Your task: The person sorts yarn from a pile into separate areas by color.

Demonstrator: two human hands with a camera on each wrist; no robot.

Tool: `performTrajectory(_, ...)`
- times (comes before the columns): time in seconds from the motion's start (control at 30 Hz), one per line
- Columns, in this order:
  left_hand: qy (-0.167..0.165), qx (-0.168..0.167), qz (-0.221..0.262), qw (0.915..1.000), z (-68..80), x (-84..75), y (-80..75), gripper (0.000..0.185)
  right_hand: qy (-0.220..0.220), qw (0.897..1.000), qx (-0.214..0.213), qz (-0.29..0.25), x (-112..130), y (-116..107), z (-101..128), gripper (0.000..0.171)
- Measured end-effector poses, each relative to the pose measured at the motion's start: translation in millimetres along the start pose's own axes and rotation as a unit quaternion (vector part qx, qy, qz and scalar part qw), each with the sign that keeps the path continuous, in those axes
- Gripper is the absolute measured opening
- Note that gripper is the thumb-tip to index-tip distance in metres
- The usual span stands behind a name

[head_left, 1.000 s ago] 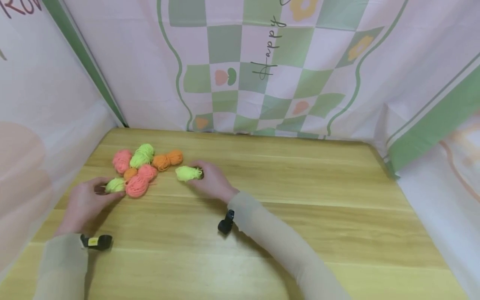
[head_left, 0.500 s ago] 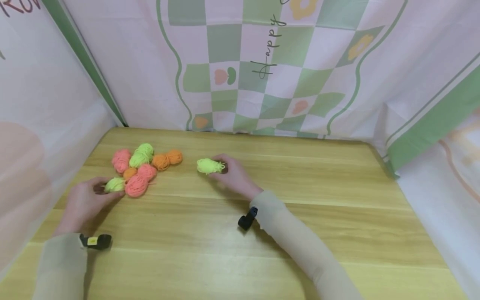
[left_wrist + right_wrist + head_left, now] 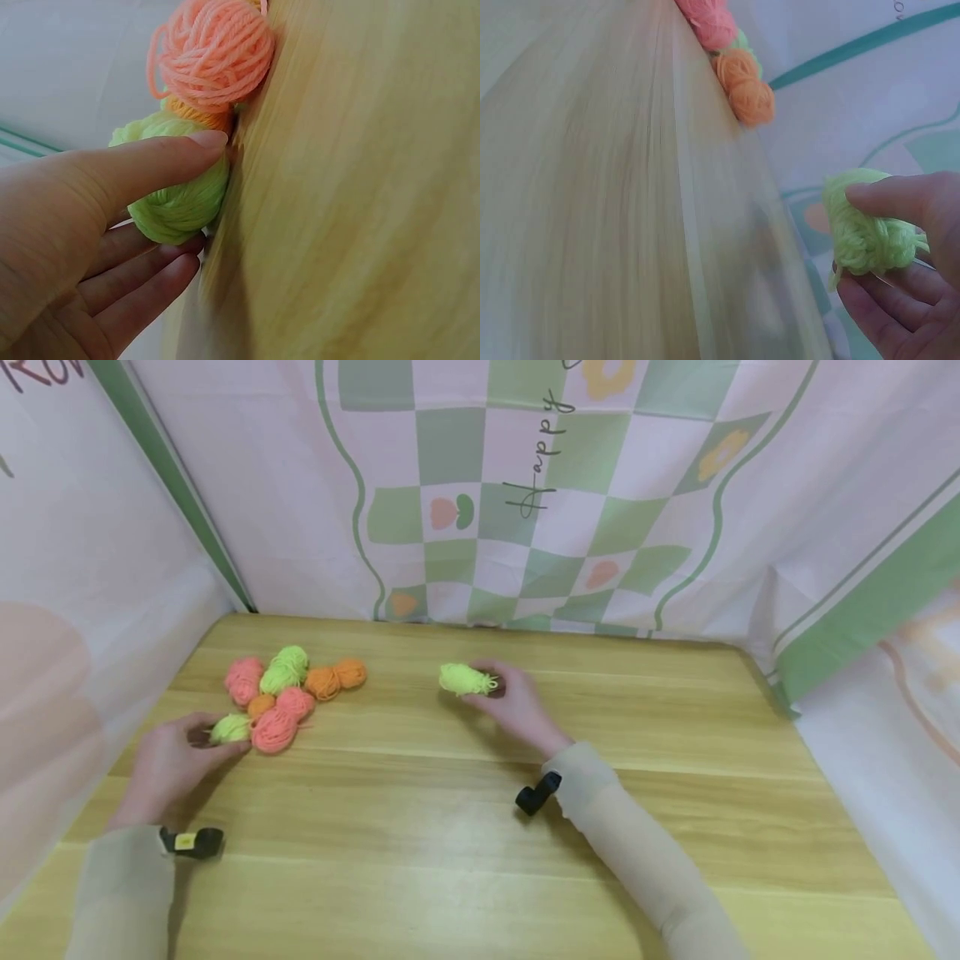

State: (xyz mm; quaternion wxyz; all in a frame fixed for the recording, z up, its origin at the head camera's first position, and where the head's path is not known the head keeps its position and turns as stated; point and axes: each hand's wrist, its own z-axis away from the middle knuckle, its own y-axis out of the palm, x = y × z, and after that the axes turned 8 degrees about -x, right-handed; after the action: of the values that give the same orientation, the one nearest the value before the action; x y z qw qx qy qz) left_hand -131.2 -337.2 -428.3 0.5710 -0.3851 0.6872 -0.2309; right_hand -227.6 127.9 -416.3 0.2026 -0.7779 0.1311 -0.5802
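My left hand [image 3: 171, 764] grips a yellow-green yarn ball [image 3: 180, 195] at the near left of the yarn cluster, thumb on one side and fingers on the other. Right of the cluster, my right hand [image 3: 517, 706] holds another yellow-green yarn ball [image 3: 465, 679] above the table, pinched between thumb and fingers with a looped end poking out. Touching the left hand's ball are a pink yarn ball [image 3: 274, 731] and a small orange one [image 3: 261, 707]. Behind them lie a second pink ball [image 3: 243, 682] and a yellow-green skein [image 3: 285, 670]. An orange skein [image 3: 335, 678] lies at the cluster's right end.
The wooden table [image 3: 450, 827] spreads beneath both hands. A printed curtain [image 3: 517, 527] hangs along its back edge, with white cloth at both sides. Black wrist cameras [image 3: 197, 843] are worn at the cuffs of the beige sleeves.
My right hand has carried its yellow-green yarn ball rightward and slightly back, away from the cluster. The left hand stays put on its ball.
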Motion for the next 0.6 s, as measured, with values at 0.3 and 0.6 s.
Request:
performTrajectory(0.3,-0.001,0.001,-0.007,1.0,-0.2,-1.2,0.0,0.063,0.023,0.999,-0.026,0.015,-25,-41,7,0.05)
performTrajectory(0.6,-0.001,0.005,-0.008,1.0,-0.1,-1.7,-0.3,0.063,0.047,0.995,-0.066,0.055,-56,-82,19,0.053)
